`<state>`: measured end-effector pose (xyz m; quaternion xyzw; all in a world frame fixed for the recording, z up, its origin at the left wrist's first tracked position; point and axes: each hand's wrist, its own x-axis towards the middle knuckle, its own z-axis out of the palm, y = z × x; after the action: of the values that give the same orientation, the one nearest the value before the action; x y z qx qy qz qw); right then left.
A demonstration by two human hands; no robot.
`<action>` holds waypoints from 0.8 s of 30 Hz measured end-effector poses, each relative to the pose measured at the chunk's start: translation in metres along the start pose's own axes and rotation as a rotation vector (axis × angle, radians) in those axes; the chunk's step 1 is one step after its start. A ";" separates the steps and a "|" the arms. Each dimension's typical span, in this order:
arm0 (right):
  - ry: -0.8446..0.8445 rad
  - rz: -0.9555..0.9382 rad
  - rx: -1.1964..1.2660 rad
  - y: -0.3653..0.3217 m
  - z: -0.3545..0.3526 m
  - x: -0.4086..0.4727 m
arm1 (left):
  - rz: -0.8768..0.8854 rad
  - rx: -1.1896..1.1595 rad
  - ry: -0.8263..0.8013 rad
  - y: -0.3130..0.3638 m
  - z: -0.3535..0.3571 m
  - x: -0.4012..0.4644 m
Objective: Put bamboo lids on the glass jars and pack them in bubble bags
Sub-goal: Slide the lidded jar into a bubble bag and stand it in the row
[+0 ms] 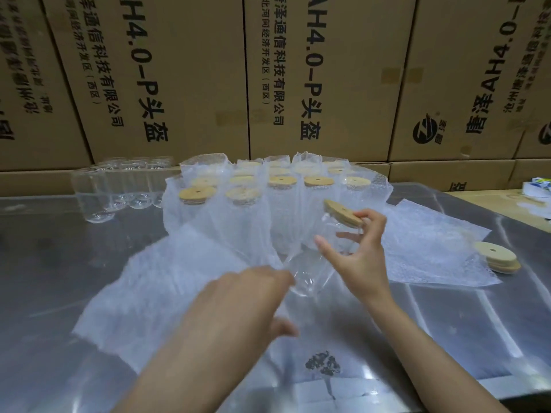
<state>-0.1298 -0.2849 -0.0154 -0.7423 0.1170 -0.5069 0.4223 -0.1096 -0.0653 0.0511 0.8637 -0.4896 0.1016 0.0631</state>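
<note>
A clear glass jar is seen just right of the frame's centre, tilted, with a round bamboo lid seated on its mouth. The lid is pale tan and flat, with a small dark hole near its middle. The jar's long axis is laid on a slant: the lidded mouth is pointed toward the upper right of the frame, the rounded base toward the lower left, where it meets the opening of a bubble bag. The glass is see-through, so its outline is made out mainly by highlights along the base and sides.

The jar is held by the right hand near its upper part, thumb on the near side and fingers curled round the far side, the fingertips touching the lid's edge. The edge of the bubble bag is gripped by the left hand, its fingers folded over the film right by the jar's base; the hand is blurred, so the exact pinch cannot be told. The bag is spread out flat toward the lower left of the frame over a shiny metal table.

Behind the hands, at upper centre, a cluster of packed jars is stood upright in bubble bags, lids showing on top. Bare glass jars are grouped at the upper left. At the right, a small stack of spare lids is set beside more flat bubble bags. Printed cardboard boxes are stacked across the top of the frame.
</note>
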 end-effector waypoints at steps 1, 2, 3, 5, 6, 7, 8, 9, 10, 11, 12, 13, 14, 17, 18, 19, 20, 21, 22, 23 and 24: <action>0.051 0.057 0.036 0.003 -0.003 0.003 | -0.010 0.001 -0.095 0.000 0.014 0.002; 0.103 0.117 0.078 0.006 -0.007 0.006 | -0.030 -0.018 -0.193 0.000 0.031 0.005; 0.154 0.182 0.131 0.009 -0.011 0.010 | -0.056 -0.056 -0.250 -0.001 0.043 0.006; 0.234 0.339 0.274 0.014 -0.018 0.016 | -0.083 -0.113 -0.297 -0.003 0.055 0.006; 0.257 0.422 0.360 0.014 -0.022 0.019 | -0.090 -0.133 -0.287 -0.005 0.057 0.007; 0.270 0.498 0.447 0.015 -0.024 0.020 | -0.095 -0.131 -0.248 -0.006 0.058 0.007; 0.273 0.564 0.522 0.015 -0.026 0.021 | -0.096 -0.117 -0.199 -0.008 0.057 0.008; 0.266 0.618 0.583 0.016 -0.028 0.021 | -0.096 -0.120 -0.113 -0.009 0.056 0.009; 0.253 0.662 0.632 0.016 -0.028 0.021 | -0.093 -0.171 0.013 -0.010 0.053 0.012; 0.240 0.698 0.675 0.016 -0.028 0.020 | -0.093 -0.258 0.169 -0.010 0.048 0.014; 0.228 0.725 0.714 0.015 -0.028 0.020 | -0.091 -0.354 0.320 -0.008 0.040 0.015; 0.218 0.743 0.752 0.015 -0.027 0.020 | -0.087 -0.447 0.467 -0.005 0.034 0.015; 0.210 0.750 0.785 0.014 -0.028 0.020 | -0.084 -0.516 0.570 -0.002 0.032 0.016; 0.200 0.740 0.845 0.011 -0.028 0.020 | -0.065 -0.563 0.609 0.001 0.042 0.023; 0.206 0.751 0.875 0.010 -0.028 0.020 | -0.076 -0.551 0.565 0.002 0.050 0.026; 0.217 0.769 0.914 0.009 -0.028 0.020 | -0.087 -0.532 0.523 0.004 0.059 0.031; 0.231 0.786 0.956 0.007 -0.029 0.020 | -0.104 -0.513 0.478 0.005 0.068 0.035; 0.245 0.794 1.001 0.006 -0.030 0.021 | -0.125 -0.500 0.437 0.005 0.077 0.040; 0.253 0.793 1.044 0.006 -0.031 0.021 | -0.152 -0.501 0.391 0.005 0.084 0.044; 0.253 0.786 1.082 0.006 -0.032 0.021 | -0.182 -0.506 0.346 0.005 0.092 0.049; 0.239 0.777 1.110 0.006 -0.033 0.022 | -0.215 -0.513 0.296 0.003 0.097 0.054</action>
<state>-0.1468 -0.3183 -0.0010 -0.2592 0.1435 -0.3817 0.8755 -0.0747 -0.1321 -0.0308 0.8421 -0.3907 0.0922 0.3602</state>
